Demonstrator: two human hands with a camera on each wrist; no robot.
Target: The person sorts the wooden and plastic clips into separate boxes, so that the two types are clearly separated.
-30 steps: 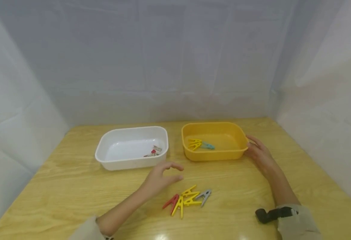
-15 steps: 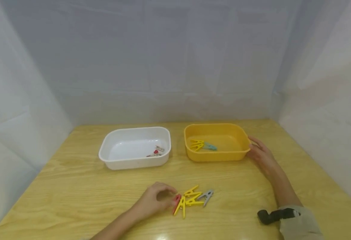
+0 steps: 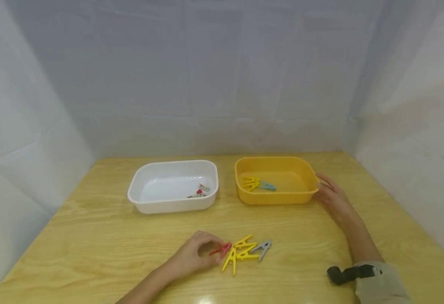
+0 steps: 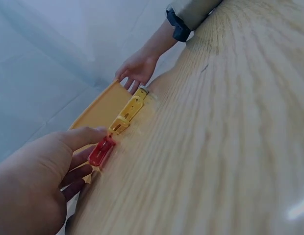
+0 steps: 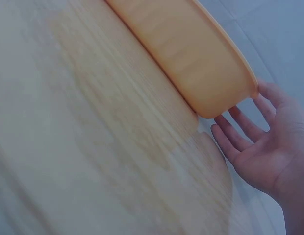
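Low in the middle of the head view, the left hand [image 3: 191, 257] pinches a red clothespin [image 3: 220, 249] between thumb and curled fingers, at the left edge of a small pile of yellow clothespins [image 3: 241, 252] and a grey clothespin [image 3: 263, 248] on the wooden table [image 3: 93, 245]. At the right of the frame, the right hand [image 3: 332, 196] rests with straight, relaxed fingers against the right end of the yellow tub [image 3: 277, 196], which holds yellow and blue pins. Left of it stands a white tub [image 3: 172, 204] with a few pins inside.
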